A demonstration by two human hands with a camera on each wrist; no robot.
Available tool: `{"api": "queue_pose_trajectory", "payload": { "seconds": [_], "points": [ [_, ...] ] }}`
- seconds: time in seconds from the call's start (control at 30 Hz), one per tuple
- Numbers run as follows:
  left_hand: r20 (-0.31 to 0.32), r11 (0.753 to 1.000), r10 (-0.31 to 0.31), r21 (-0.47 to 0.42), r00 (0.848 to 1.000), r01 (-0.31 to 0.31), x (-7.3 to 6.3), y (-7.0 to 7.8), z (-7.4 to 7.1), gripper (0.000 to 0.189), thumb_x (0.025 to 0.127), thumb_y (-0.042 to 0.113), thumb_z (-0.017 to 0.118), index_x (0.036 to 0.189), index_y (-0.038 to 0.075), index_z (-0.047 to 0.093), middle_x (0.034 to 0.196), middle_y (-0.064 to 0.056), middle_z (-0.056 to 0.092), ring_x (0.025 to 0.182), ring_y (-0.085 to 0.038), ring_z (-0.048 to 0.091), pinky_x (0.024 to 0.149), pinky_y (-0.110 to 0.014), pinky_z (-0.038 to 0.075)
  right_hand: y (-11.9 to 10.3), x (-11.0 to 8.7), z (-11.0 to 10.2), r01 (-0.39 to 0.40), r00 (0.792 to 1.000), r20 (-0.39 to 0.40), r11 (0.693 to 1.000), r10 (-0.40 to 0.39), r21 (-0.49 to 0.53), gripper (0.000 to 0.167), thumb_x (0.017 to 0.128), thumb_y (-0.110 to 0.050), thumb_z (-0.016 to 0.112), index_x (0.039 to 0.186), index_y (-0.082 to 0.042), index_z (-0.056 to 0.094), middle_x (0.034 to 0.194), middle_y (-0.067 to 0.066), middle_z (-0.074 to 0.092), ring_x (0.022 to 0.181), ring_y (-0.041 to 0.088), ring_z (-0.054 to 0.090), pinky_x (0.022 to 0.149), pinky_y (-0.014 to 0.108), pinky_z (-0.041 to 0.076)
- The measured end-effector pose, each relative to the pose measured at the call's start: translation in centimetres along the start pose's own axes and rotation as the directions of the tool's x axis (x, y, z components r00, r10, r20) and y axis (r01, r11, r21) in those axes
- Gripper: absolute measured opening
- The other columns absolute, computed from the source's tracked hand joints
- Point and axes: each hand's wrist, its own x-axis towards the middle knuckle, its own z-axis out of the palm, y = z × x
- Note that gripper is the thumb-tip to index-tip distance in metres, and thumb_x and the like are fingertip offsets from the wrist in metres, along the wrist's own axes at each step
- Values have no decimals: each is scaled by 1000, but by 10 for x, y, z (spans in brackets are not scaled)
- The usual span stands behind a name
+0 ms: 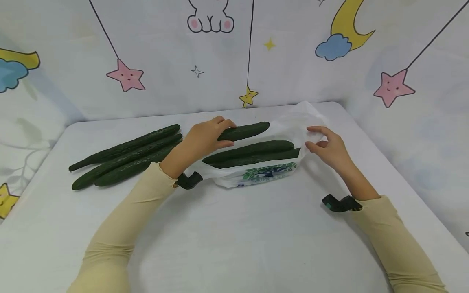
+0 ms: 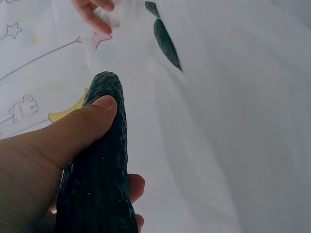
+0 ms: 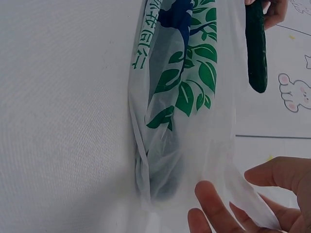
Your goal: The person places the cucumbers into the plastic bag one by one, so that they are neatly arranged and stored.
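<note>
My left hand grips a dark green cucumber above the bag; the left wrist view shows the thumb along that cucumber and fingertips curling from beneath. A white plastic bag with a green and blue tree print lies on the table, and two cucumbers show in its wide opening. At the bag's right end is my right hand, thumb and fingers spread apart. Thin plastic passes across some of its fingers in the right wrist view.
Three long cucumbers lie side by side on the white table at the left, partly behind the left forearm. A patterned cloth wall stands behind the table. Dark curved pieces stick out at both wrists.
</note>
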Motion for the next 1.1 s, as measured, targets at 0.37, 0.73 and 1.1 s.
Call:
{"api": "queue_pose_trajectory", "payload": {
  "seconds": [0.37, 0.73, 1.1],
  "points": [
    [61, 999, 49, 14, 997, -50, 21, 12, 14, 46, 91, 35, 70, 129, 12, 59, 116, -8, 61, 81, -20, 65, 63, -35, 53, -4, -2, 0, -7, 1000, -2, 1000, 7, -14, 52, 96, -20, 61, 143, -5, 45, 130, 21, 50, 71, -10, 55, 63, 17, 43],
    [105, 996, 59, 64, 993, -66, 40, 18, 33, 45, 92, 37, 68, 129, 13, 58, 116, -8, 61, 78, -20, 65, 61, -34, 53, -7, -4, -1, 6, 1000, -12, 1000, -7, -21, 51, 96, -19, 62, 142, -5, 47, 135, 20, 48, 72, -6, 55, 64, 16, 42],
    [175, 992, 48, 106, 983, -67, 58, 30, 43, 47, 95, 37, 64, 134, 13, 56, 122, -10, 60, 86, -20, 66, 70, -33, 55, -7, -4, -2, 15, 1000, -19, 999, -16, -33, 51, 96, -20, 62, 142, -5, 47, 134, 21, 49, 75, 3, 56, 63, 18, 43]
  ]
}}
